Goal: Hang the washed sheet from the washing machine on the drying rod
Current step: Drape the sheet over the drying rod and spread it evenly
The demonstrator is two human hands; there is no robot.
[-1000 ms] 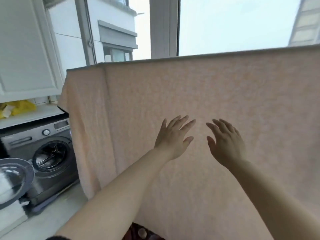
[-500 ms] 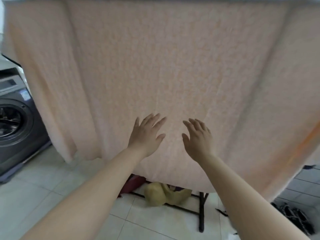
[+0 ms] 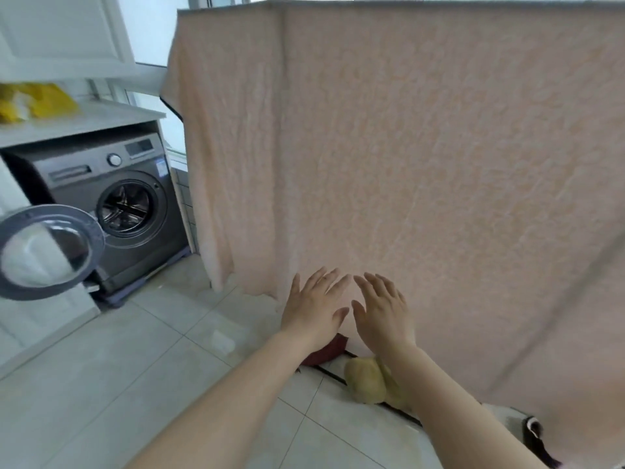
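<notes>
A large pale peach sheet hangs draped over a drying rod along its top edge and fills most of the view. My left hand and my right hand lie side by side, fingers straight and spread, against the sheet's lower part near its bottom hem. Neither hand holds anything. The grey front-loading washing machine stands at the left with its round door swung open and its drum showing nothing inside.
White cabinet and a shelf with a yellow bag sit above the machine. Under the sheet lie a dark red item and a yellow bundle by the rack's black foot bar. Light tiled floor spreads to the left.
Both hands have slid down the sheet from its middle to its lower edge, staying flat and close together. The view swung down, then left, bringing the washing machine back in.
</notes>
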